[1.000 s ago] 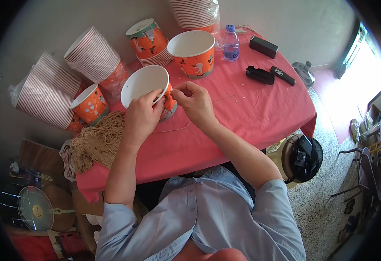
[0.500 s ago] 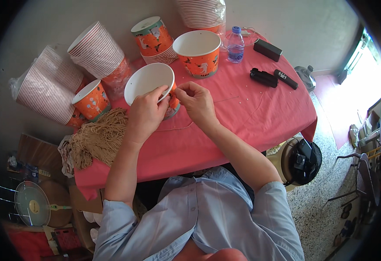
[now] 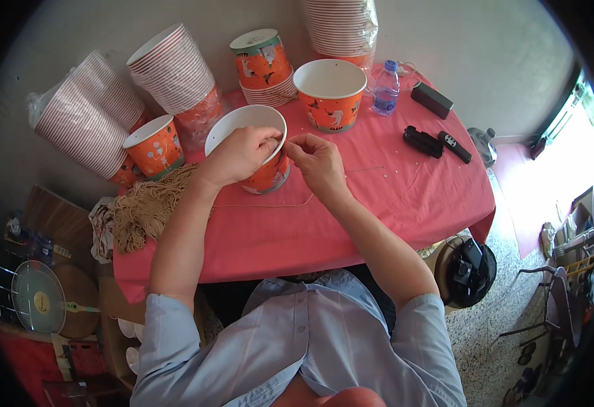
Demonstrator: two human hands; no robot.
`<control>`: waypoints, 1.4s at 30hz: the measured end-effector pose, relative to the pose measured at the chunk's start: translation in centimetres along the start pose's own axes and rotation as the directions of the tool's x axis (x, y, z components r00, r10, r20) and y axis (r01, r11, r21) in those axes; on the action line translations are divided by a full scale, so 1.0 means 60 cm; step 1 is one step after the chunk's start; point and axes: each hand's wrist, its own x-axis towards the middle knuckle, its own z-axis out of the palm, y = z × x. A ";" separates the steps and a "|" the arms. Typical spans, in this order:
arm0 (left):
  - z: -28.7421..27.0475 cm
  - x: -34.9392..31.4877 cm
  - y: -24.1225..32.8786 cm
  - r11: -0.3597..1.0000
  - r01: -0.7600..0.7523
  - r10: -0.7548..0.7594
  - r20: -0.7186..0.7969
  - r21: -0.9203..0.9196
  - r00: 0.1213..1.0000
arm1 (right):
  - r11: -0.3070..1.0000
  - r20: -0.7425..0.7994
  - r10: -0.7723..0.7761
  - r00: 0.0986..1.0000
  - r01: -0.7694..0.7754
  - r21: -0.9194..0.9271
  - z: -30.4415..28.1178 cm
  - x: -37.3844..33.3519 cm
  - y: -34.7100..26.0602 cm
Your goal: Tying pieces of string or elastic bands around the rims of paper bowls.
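Note:
An orange printed paper bucket [image 3: 268, 178] with a white inside stands in front of me. My left hand [image 3: 244, 154] reaches over its rim, fingers curled inside the mouth against the right wall. Just outside that wall, my right hand [image 3: 319, 166] has thumb and forefinger pinched together, close to the left fingertips. What either pinch holds is too small to make out. A thin beige cord [image 3: 263, 206] lies on the cloth and runs toward my right wrist. Beside my left forearm is a bundle of beige cords [image 3: 149, 211].
On the pink tablecloth [image 3: 392, 210] stand another open bucket [image 3: 329, 112], a smaller bucket [image 3: 156, 150], stacked buckets [image 3: 175, 74] in plastic, and a water bottle [image 3: 386, 91]. A black box [image 3: 432, 100], a black case [image 3: 422, 142] and a dark handheld device [image 3: 454, 147] lie right.
My left fingers have moved further inside the bucket's mouth; the thumb was outside the rim before. The right hand stays pinched by the wall. The whole view has shifted slightly.

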 end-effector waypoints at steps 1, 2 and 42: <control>-0.001 0.003 -0.005 1.000 -0.004 0.004 0.029 -0.008 1.000 | 1.000 0.005 -0.006 1.000 0.006 -0.003 0.002 0.001 -0.002; -0.001 0.005 -0.006 1.000 -0.007 0.007 0.022 -0.007 1.000 | 1.000 0.008 0.002 1.000 -0.002 -0.024 0.002 0.003 -0.002; -0.017 0.053 0.000 0.701 0.053 -0.071 0.004 -0.711 0.997 | 0.992 0.495 0.053 0.867 0.012 -0.126 -0.054 0.143 -0.157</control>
